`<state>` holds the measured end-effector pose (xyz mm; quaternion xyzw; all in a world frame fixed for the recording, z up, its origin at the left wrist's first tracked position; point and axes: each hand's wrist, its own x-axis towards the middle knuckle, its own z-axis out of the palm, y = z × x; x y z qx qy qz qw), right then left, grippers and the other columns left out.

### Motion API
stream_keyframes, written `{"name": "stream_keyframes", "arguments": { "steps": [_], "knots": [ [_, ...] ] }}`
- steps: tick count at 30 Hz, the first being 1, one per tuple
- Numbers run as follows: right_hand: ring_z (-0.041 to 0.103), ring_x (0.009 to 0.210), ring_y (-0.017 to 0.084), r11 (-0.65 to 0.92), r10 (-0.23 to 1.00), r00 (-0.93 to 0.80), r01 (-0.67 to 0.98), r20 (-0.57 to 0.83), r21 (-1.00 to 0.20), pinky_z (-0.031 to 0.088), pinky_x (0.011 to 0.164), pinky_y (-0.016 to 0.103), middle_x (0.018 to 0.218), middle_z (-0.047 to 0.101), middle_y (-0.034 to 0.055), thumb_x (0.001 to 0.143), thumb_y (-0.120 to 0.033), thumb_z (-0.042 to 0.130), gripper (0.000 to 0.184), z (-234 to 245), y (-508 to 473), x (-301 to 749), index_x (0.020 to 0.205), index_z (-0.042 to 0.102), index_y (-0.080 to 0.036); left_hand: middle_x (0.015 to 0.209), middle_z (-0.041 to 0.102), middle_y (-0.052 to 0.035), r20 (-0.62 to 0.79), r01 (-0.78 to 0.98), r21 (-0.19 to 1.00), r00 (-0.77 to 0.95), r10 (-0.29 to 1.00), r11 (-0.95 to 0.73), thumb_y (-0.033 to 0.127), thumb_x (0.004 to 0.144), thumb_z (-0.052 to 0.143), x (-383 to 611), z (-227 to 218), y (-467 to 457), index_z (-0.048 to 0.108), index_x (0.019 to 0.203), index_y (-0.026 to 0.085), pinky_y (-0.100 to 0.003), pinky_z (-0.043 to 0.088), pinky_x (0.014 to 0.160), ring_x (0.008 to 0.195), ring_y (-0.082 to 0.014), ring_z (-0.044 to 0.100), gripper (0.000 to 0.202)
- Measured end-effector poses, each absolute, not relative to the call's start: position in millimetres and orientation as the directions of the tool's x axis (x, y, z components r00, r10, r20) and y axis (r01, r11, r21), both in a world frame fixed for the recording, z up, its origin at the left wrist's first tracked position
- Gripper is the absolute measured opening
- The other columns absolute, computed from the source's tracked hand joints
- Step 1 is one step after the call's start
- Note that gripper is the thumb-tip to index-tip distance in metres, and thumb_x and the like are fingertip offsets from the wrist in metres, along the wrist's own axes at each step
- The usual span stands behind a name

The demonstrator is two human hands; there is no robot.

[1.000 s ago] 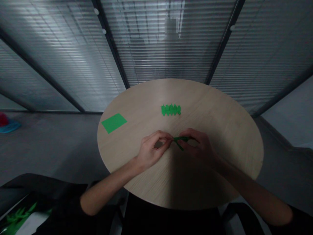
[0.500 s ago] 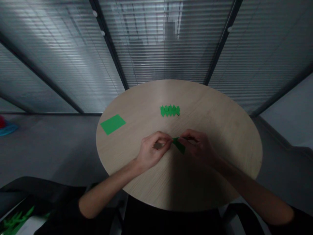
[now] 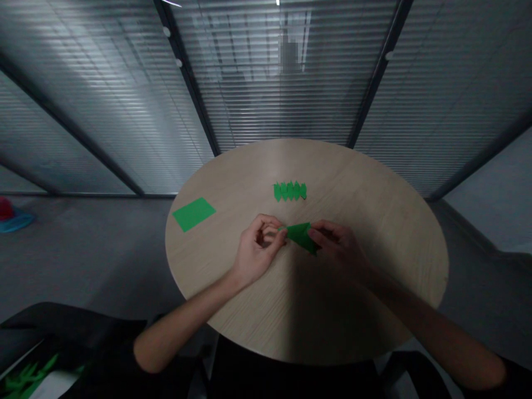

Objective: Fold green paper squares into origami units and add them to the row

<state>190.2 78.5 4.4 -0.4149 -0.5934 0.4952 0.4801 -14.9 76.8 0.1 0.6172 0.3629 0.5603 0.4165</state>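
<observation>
Between my hands, just above the round table (image 3: 233,183), is a folded piece of green paper (image 3: 300,235) with a narrow left end and a wider right side. My left hand (image 3: 258,244) pinches its narrow left tip between thumb and fingers. On the other side, my right hand (image 3: 334,241) grips the upper right edge, thumb in front. Farther back lies a row of several small folded green paper pieces (image 3: 290,191), side by side with pointed ends. A flat green sheet of paper (image 3: 194,214) rests near the table's left edge.
Glass partitions with blinds (image 3: 282,105) rise behind the table. A black chair (image 3: 75,316) stands at the lower left, with green shapes and something white beside it. On the floor at far left are a red and a blue object (image 3: 16,220).
The folded green paper has turned so more of its face shows between my hands. My left hand has shifted slightly left and up. The view has tilted a little.
</observation>
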Motion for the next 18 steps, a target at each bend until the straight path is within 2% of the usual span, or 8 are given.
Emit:
{"name": "stream_keyframes", "arguments": {
  "steps": [3, 5, 7, 11, 18],
  "knots": [
    [0.062, 0.063, 0.013, 0.118, 0.973, -0.195, -0.018, 0.119, -0.993, 0.054, 0.056, 0.024, 0.075, 0.067, 0.0022, 0.085, -0.047, 0.072, 0.030, 4.5, 79.2, 190.5, 0.086, 0.073, -0.018, 0.095, 0.068, -0.0062, 0.513, 0.126, 0.832, 0.198, 0.836, -0.540, 0.019, 0.092, 0.066, -17.4, 1.0, 74.3, 0.062, 0.109, 0.016, -0.021, 0.058, 0.060, 0.073, -0.0122, 0.068, 0.018],
    [0.063, 0.065, 0.014, 0.099, 0.974, -0.203, -0.029, 0.103, -0.995, 0.057, 0.055, 0.025, 0.079, 0.069, 0.0032, 0.084, -0.048, 0.072, 0.031, 4.6, 79.0, 190.6, 0.090, 0.075, -0.018, 0.113, 0.065, -0.0117, 0.607, 0.203, 0.716, 0.290, 0.739, -0.668, 0.015, 0.090, 0.066, -19.1, 3.3, 73.2, 0.062, 0.116, 0.016, -0.027, 0.061, 0.070, 0.097, -0.0188, 0.067, 0.026],
    [0.064, 0.065, 0.014, 0.094, 0.973, -0.207, -0.039, 0.100, -0.995, 0.058, 0.053, 0.024, 0.081, 0.070, 0.0035, 0.084, -0.048, 0.073, 0.030, 4.5, 79.0, 190.5, 0.091, 0.075, -0.019, 0.118, 0.063, -0.0126, 0.679, 0.246, 0.607, 0.334, 0.654, -0.756, 0.011, 0.089, 0.065, -20.5, 5.3, 73.2, 0.062, 0.120, 0.017, -0.034, 0.060, 0.082, 0.109, -0.0220, 0.063, 0.032],
    [0.063, 0.063, 0.013, 0.095, 0.971, -0.214, -0.050, 0.103, -0.994, 0.058, 0.050, 0.023, 0.082, 0.070, 0.0031, 0.084, -0.045, 0.073, 0.027, 3.3, 79.9, 190.6, 0.093, 0.076, -0.020, 0.120, 0.062, -0.0122, 0.705, 0.279, 0.528, 0.383, 0.598, -0.802, 0.009, 0.091, 0.062, -22.2, 6.0, 74.8, 0.062, 0.121, 0.018, -0.043, 0.055, 0.096, 0.113, -0.0225, 0.062, 0.031],
    [0.061, 0.058, 0.010, 0.112, 0.958, -0.266, -0.011, 0.111, -0.994, 0.057, 0.048, 0.022, 0.089, 0.070, 0.0039, 0.089, -0.043, 0.068, 0.033, 1.6, 80.6, 192.0, 0.111, 0.073, -0.019, 0.111, 0.067, -0.0107, 0.695, 0.257, 0.537, 0.405, 0.594, -0.804, 0.011, 0.090, 0.064, -21.1, 5.5, 75.0, 0.060, 0.115, 0.018, -0.039, 0.057, 0.090, 0.104, -0.0207, 0.065, 0.026]
  ]
}}
